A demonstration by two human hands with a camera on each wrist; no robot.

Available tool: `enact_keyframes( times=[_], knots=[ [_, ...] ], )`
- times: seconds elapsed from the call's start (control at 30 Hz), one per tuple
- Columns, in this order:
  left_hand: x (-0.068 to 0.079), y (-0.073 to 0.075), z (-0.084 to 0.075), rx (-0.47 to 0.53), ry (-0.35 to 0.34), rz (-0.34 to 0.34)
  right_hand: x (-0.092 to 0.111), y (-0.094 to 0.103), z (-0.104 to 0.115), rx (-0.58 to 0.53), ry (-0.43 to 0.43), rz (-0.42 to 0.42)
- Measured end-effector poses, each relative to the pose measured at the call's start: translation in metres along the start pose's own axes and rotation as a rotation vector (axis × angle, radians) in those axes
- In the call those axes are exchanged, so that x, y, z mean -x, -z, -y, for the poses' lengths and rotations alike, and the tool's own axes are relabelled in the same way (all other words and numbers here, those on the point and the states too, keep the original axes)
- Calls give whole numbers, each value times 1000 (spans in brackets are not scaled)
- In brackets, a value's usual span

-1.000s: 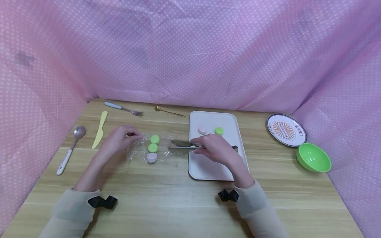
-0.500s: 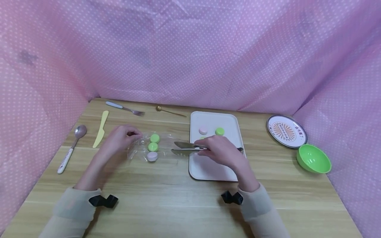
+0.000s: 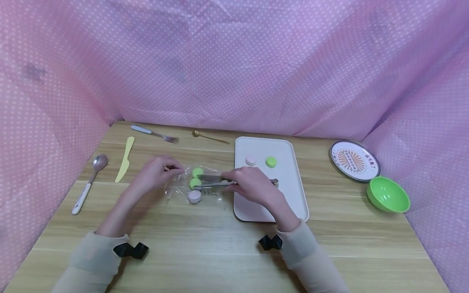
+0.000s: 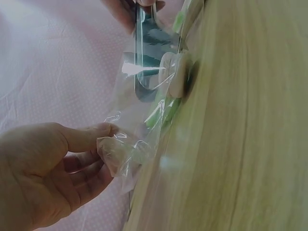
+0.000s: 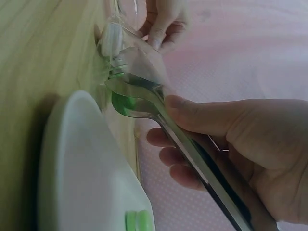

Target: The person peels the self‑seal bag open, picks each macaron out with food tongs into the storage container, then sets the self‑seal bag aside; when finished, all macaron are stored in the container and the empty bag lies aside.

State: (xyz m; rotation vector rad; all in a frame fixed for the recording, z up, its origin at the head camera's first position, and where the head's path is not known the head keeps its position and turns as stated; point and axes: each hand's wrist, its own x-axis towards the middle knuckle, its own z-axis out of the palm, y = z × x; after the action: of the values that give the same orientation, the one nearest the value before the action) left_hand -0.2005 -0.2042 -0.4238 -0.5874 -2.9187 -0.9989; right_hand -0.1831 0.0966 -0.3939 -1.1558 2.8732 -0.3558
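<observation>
Head view: left hand (image 3: 155, 174) pinches the clear wrapper (image 3: 183, 185), right hand (image 3: 249, 185) grips tongs (image 3: 210, 182) closing on the middle green macaron (image 3: 194, 182); next, likely a gentle squeeze and lift toward the tray (image 3: 289, 195)

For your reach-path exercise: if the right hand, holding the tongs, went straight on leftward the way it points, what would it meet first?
Probably the middle green macaron in the clear bag: the tongs in the right hand already have their tips at it. Depth is unclear, so contact cannot be confirmed.

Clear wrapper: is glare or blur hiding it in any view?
Head view: clear wrapper is sharp but nearly invisible on the wood. Left wrist view: a bright glare patch on it, left hand soft. Right wrist view: tongs sharp, wrapper washed out.
</observation>
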Motion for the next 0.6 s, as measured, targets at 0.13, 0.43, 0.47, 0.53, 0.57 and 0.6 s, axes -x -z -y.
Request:
enact_keyframes(
  times=[0.13, 0.43, 0.47, 0.53, 0.57, 0.6],
  knots=[
    [0, -1, -2, -7, -1, 5, -2, -1, 2, 2, -8, 12],
    [0, -1, -1, -10, 22, 6, -2, -4, 1, -10, 20, -3],
    [0, -1, -1, -14, 22, 3, -1, -4, 1, -10, 22, -5],
    [0, 0, 0, -19, 18, -4, -1, -4, 0, -8, 23, -5],
    [0, 0, 0, -24, 16, -7, 0, -3, 0, -7, 23, -7],
    [0, 0, 0, -27, 12, -9, 1, -2, -1, -5, 23, -10]
  ],
)
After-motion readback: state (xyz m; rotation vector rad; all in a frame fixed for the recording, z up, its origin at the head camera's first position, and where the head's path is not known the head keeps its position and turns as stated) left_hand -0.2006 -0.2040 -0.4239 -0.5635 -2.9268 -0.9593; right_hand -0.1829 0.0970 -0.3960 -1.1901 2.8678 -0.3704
